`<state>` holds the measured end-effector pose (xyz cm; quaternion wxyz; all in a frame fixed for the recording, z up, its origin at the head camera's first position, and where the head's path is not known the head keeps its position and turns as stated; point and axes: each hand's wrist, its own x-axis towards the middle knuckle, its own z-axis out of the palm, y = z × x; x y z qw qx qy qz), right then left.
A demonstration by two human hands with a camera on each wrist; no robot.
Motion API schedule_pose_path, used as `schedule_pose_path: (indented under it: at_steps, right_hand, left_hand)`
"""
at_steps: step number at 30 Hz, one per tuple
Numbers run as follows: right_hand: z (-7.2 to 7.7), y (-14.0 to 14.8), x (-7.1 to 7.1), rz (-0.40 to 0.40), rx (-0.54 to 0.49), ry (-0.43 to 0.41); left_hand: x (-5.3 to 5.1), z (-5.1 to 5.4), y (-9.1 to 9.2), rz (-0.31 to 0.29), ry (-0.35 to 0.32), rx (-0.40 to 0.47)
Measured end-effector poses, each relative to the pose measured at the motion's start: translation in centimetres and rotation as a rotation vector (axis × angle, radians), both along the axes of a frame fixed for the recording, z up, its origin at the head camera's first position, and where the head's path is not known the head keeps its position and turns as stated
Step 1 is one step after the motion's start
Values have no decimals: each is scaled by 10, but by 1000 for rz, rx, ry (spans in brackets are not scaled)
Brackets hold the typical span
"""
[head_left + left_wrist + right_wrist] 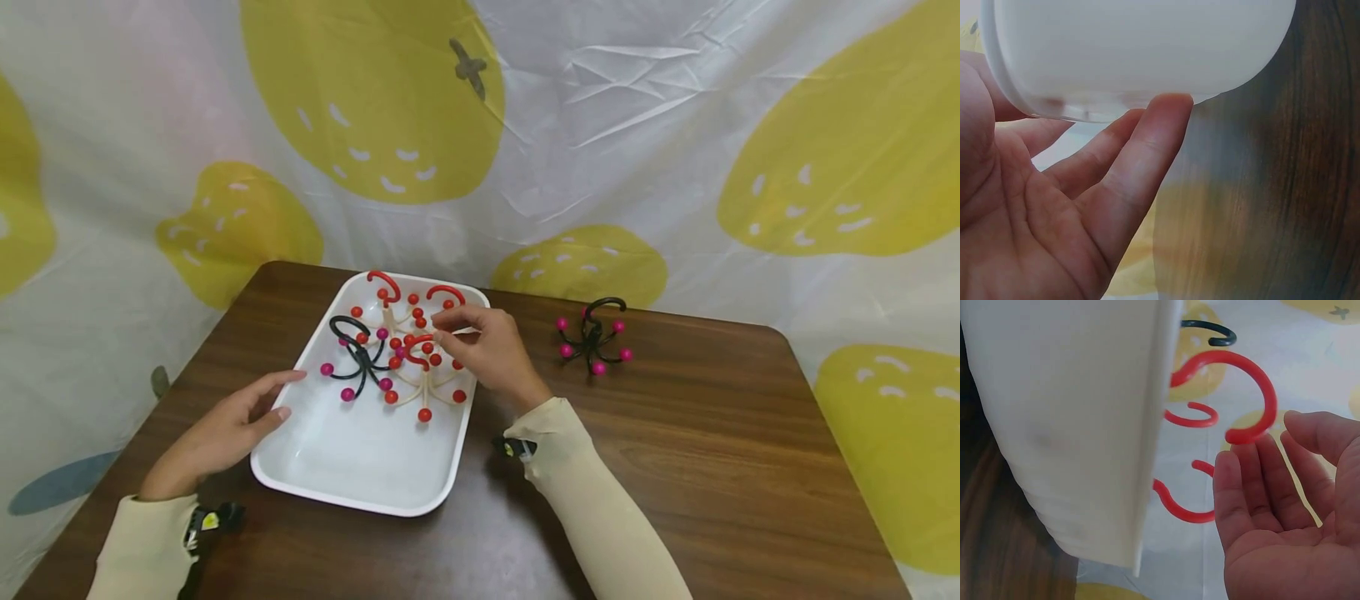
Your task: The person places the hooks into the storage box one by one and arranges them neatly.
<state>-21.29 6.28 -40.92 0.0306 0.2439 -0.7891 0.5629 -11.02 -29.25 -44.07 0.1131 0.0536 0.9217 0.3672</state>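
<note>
A white tray holds several small multi-armed hangers, each with a curved hook on top and balls on its arm ends. Three are cream with red hooks and red balls, including the front one; a black hanger with pink balls stands at the left. My left hand rests on the tray's left side, fingers along the outer wall, thumb over the rim. My right hand hovers over the tray's right side. Its relaxed fingers are close beside a red hook and hold nothing.
Another black hanger with pink balls stands on the brown wooden table, right of the tray. A white curtain with yellow shapes hangs behind the table's back edge.
</note>
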Motion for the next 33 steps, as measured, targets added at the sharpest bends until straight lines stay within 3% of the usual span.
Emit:
schedule_pose_path:
  at_steps: [11,21,33]
  right_hand:
    - [9,24,-4,-33,-17,70]
    - [12,60,-6,-96,-64,24]
    - [17,103,-11,-210,-43,33]
  left_hand:
    - [1,1,1,6,-14,-14]
    - [-1,1,1,10,-32,-23]
    - [1,-1,0,4,-35,-1]
